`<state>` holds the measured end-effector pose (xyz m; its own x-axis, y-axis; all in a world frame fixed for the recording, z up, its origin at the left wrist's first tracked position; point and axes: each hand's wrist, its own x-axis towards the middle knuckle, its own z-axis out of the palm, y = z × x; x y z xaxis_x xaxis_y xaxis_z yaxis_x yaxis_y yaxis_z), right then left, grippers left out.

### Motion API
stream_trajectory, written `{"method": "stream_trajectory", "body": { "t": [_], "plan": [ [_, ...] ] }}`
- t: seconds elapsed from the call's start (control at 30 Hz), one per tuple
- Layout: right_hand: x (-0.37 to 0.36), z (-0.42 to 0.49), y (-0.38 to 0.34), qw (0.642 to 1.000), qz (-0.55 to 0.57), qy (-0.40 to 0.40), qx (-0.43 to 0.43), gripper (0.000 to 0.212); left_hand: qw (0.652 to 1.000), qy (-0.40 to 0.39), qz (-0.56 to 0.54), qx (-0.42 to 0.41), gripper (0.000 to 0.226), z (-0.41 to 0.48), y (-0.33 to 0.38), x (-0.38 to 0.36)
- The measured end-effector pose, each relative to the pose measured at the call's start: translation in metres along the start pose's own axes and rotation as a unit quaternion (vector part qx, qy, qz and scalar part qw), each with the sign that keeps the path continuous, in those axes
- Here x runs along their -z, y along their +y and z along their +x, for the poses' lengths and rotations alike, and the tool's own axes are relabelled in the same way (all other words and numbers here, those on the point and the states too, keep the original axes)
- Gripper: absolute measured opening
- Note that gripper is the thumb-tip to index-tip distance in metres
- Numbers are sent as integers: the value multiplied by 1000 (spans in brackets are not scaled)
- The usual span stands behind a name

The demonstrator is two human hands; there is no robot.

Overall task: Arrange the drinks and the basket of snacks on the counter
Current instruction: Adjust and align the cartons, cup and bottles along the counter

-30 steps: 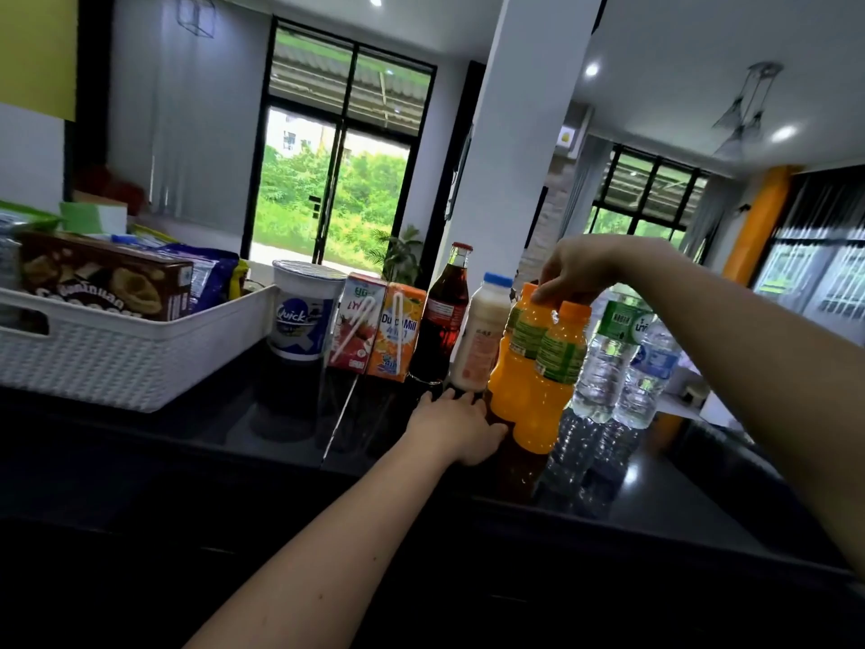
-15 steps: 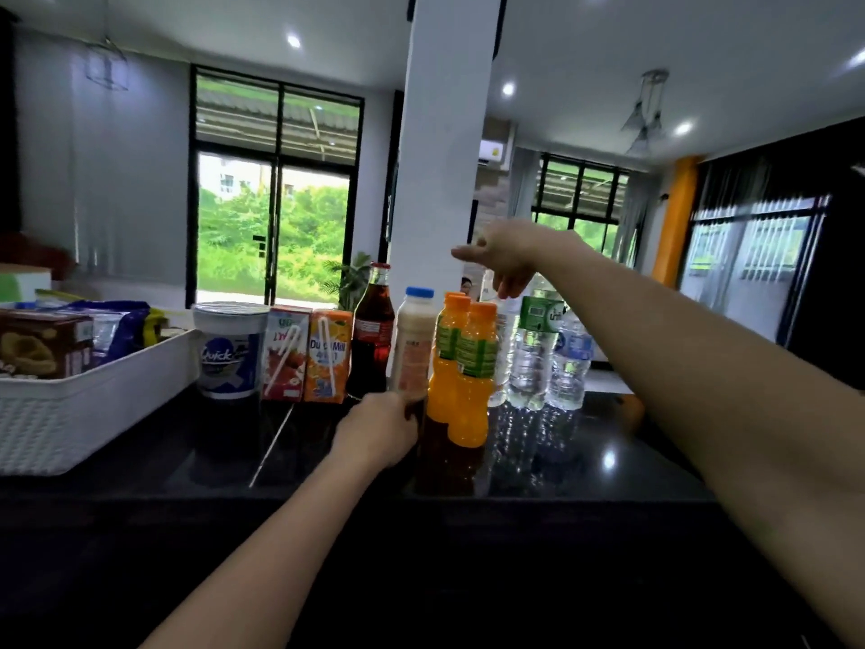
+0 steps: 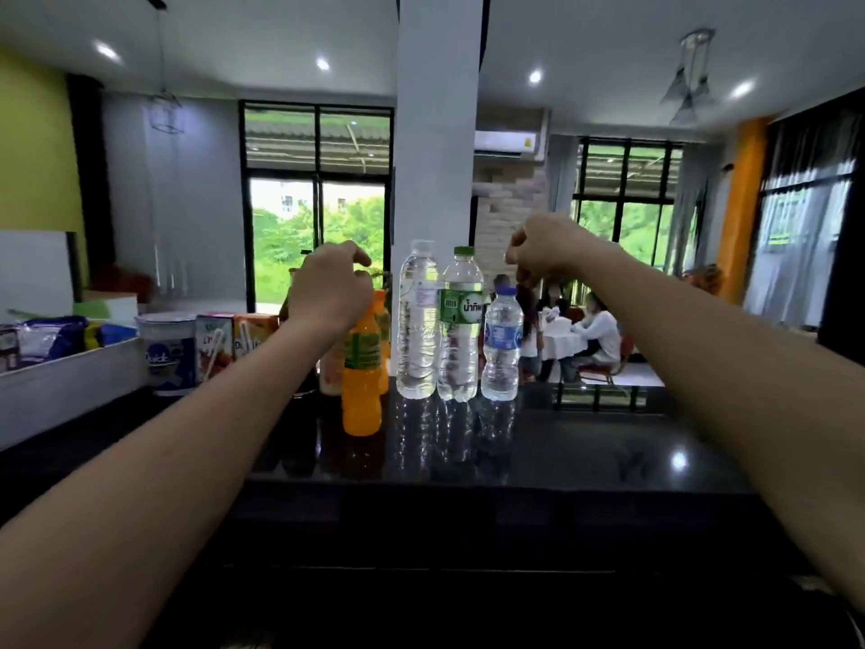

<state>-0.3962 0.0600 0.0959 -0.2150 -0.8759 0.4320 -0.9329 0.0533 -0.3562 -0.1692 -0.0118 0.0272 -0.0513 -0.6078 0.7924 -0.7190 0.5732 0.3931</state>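
On the black counter point(image 3: 585, 442) stands a row of drinks: a white Quick cup point(image 3: 171, 358), two small cartons point(image 3: 213, 339), two orange juice bottles and three clear water bottles point(image 3: 416, 320). My left hand point(image 3: 327, 292) hangs with curled fingers in front of the front orange bottle point(image 3: 362, 391), hiding its cap. Whether it grips the bottle is unclear. My right hand point(image 3: 538, 255) is a loose fist in the air above the smallest water bottle point(image 3: 502, 344), with nothing seen in it. The white basket point(image 3: 70, 391) of snack packets sits at the far left.
My left forearm partly hides a pale bottle point(image 3: 330, 377) and a dark one behind it. Past the counter rises a white pillar point(image 3: 437, 133). Beyond it, people sit at a table point(image 3: 594, 330). Bare counter stretches to the right of the water bottles.
My left hand has risen from the counter at the bottles' base to the top of the front orange bottle. My right hand has drawn to the right and closed. The view has swung right.
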Motion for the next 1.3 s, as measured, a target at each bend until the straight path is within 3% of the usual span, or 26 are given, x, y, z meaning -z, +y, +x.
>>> {"method": "stream_trajectory", "body": {
  "t": [0.33, 0.6, 0.97, 1.17, 1.3],
  "plan": [
    [-10, 58, 11, 997, 24, 53, 43, 22, 975, -132, 173, -54, 39, 95, 51, -36],
    [-56, 103, -10, 995, 6, 97, 36, 27, 938, -269, 185, -115, 43, 122, 55, -67],
    [-84, 114, 1, 979, 81, 185, 9, 42, 958, -216, 125, -140, 24, 130, 21, -90],
    [-83, 116, 4, 977, 109, 180, 24, 34, 973, -189, 91, -95, 28, 126, 24, -92],
    [-83, 117, 4, 980, 114, 158, 34, 20, 970, -184, 124, -96, 32, 125, 23, -95]
  ]
}}
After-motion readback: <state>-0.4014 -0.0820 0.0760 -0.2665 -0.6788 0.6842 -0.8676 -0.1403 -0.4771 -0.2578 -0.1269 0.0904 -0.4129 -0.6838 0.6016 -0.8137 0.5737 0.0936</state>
